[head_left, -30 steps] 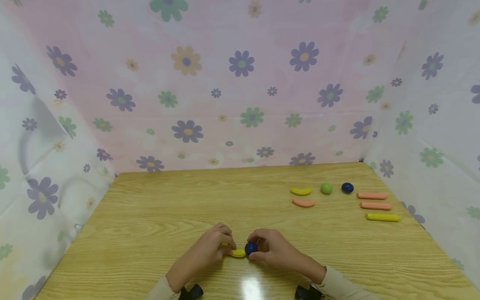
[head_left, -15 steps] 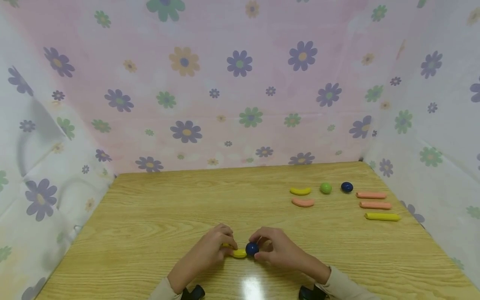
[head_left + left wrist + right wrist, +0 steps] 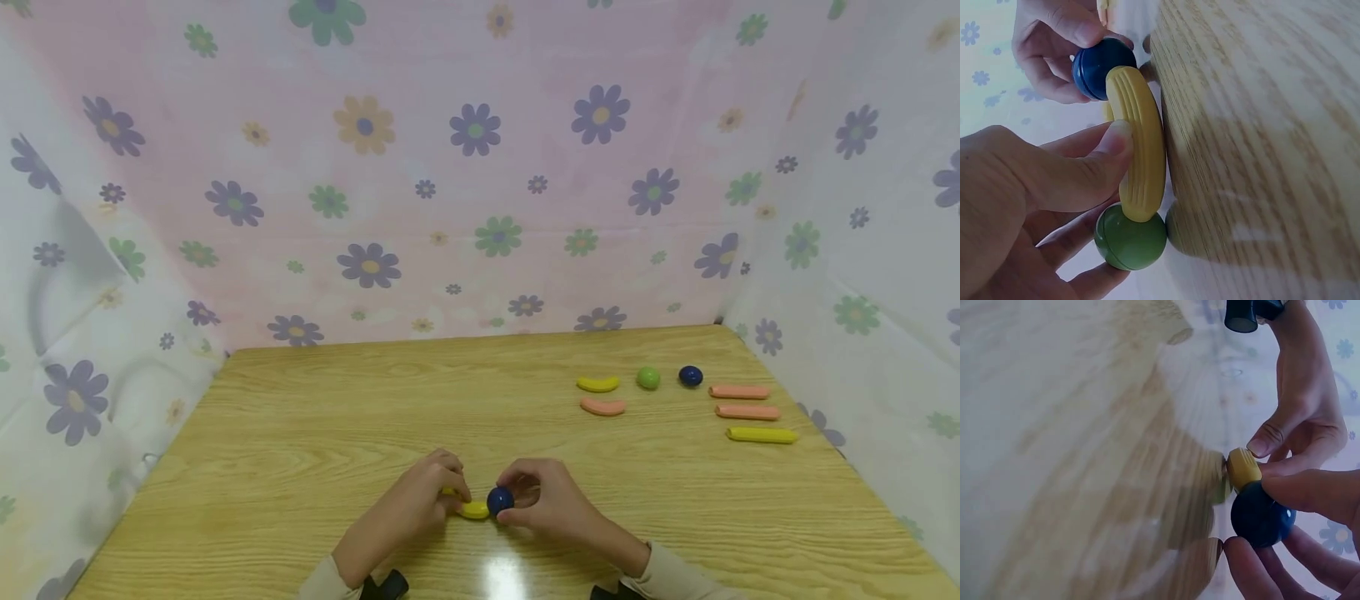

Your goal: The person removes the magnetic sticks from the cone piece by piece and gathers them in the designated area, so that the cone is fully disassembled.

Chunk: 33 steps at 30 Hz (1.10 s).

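In the left wrist view a yellow curved stick (image 3: 1141,144) with grooves joins a green ball (image 3: 1132,240) at one end and meets a dark blue ball (image 3: 1100,67) at the other. My left hand (image 3: 416,498) pinches the yellow stick, thumb on its grooved side, other fingers behind it and by the green ball. Part of a second yellow piece (image 3: 450,491) shows behind that hand. My right hand (image 3: 551,502) holds the blue ball (image 3: 1262,514) between thumb and fingers, against the stick's end (image 3: 1243,467). All this is low over the wooden table's near middle.
At the back right lie a yellow curved stick (image 3: 597,384), a pink curved stick (image 3: 603,407), a green ball (image 3: 648,378) and a blue ball (image 3: 691,376). Beside them are two pink straight sticks (image 3: 747,412) and a yellow straight stick (image 3: 761,435). Flowered cloth (image 3: 420,167) encloses the table (image 3: 337,400).
My right thumb and fingers have shifted slightly on the blue ball, easing back from it and then closing round it again. The left hand keeps its grip on the yellow stick.
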Each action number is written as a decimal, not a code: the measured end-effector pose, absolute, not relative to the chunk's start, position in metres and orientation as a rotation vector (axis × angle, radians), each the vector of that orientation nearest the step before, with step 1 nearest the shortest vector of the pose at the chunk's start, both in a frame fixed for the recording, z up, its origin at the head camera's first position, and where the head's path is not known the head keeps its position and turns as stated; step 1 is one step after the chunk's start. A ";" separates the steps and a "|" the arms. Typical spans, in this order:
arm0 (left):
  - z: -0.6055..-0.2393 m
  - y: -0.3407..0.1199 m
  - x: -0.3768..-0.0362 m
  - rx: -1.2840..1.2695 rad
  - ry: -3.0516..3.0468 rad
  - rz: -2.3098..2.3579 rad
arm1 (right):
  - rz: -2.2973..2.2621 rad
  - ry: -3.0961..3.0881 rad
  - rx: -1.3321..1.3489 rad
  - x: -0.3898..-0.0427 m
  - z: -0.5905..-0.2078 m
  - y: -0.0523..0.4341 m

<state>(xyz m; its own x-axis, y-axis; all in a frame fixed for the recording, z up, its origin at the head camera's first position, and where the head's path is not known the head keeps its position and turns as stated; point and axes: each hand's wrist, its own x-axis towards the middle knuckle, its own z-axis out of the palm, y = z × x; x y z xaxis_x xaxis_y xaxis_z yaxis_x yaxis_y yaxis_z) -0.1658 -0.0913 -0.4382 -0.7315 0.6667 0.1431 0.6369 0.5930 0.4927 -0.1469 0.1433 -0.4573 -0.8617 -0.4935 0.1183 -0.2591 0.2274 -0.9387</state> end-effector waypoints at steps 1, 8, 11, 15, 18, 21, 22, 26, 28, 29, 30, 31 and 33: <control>-0.438 -0.091 -0.166 1.126 2.754 0.816 | -1.701 2.293 -0.720 -0.146 -0.457 0.143; -0.437 -0.089 -0.166 1.135 2.766 0.809 | -1.698 2.316 -0.793 -0.144 -0.457 0.143; -0.436 -0.089 -0.167 1.139 2.764 0.796 | -1.669 2.379 -0.843 -0.144 -0.456 0.150; -0.435 -0.090 -0.167 1.138 2.752 0.789 | -1.616 2.487 -0.822 -0.146 -0.453 0.166; -0.436 -0.092 -0.166 1.145 2.754 0.786 | -1.621 2.495 -0.751 -0.147 -0.451 0.183; -0.437 -0.092 -0.166 1.149 2.755 0.785 | -1.639 2.492 -0.709 -0.148 -0.448 0.200; -0.437 -0.092 -0.166 1.148 2.754 0.787 | -1.643 2.493 -0.705 -0.149 -0.448 0.206; -0.437 -0.093 -0.165 1.144 2.749 0.799 | -1.636 2.517 -0.691 -0.152 -0.445 0.227; -0.437 -0.093 -0.165 1.145 2.749 0.801 | -1.619 2.545 -0.671 -0.152 -0.444 0.236; -0.437 -0.093 -0.165 1.146 2.750 0.802 | -1.608 2.566 -0.656 -0.153 -0.443 0.241; -0.438 -0.093 -0.164 1.146 2.750 0.801 | -1.595 2.589 -0.645 -0.153 -0.442 0.245; -0.437 -0.093 -0.164 1.147 2.749 0.803 | -1.579 2.617 -0.641 -0.153 -0.441 0.249; -0.438 -0.093 -0.164 1.148 2.748 0.808 | -1.552 2.666 -0.617 -0.153 -0.439 0.258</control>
